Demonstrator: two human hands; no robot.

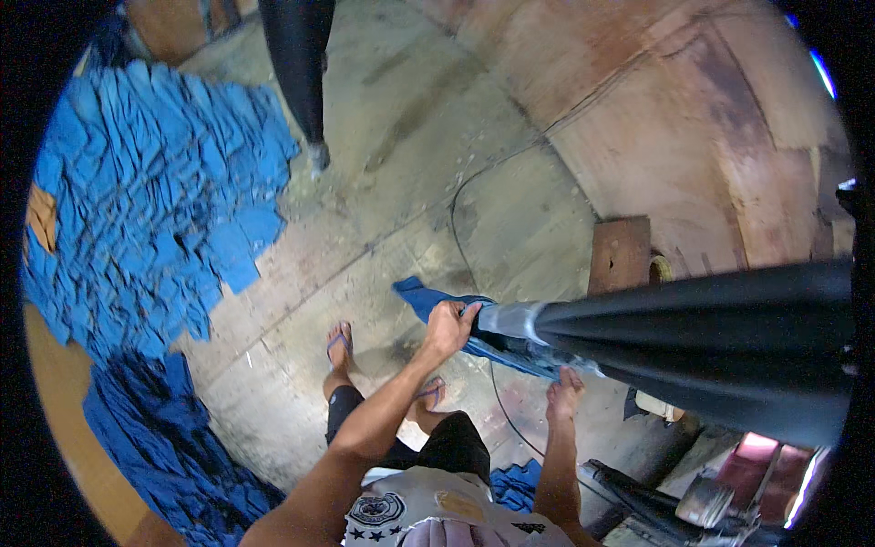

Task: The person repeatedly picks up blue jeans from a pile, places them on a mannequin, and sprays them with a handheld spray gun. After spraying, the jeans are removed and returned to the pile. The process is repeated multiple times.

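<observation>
A long black tapered form [702, 333] reaches in from the right and ends in a pale, shiny, wrapped-looking tip [512, 321]. Along that tip lies a blue cloth garment [417, 295], its loose end hanging out to the left. My left hand [448, 330] is closed on the garment beside the end of the form, thumb on top. Lower and further right, my right hand [565, 394] has its fingers bent together at the garment's edge, under the form. How far the cloth goes over the form is partly hidden.
A wide heap of blue garments [155, 182] covers the left side, with darker blue ones [164, 438] below. Another black tapered form [299, 73] hangs at the top. A thin cable [456, 219] crosses the stained floor. Machinery [706, 501] stands at lower right.
</observation>
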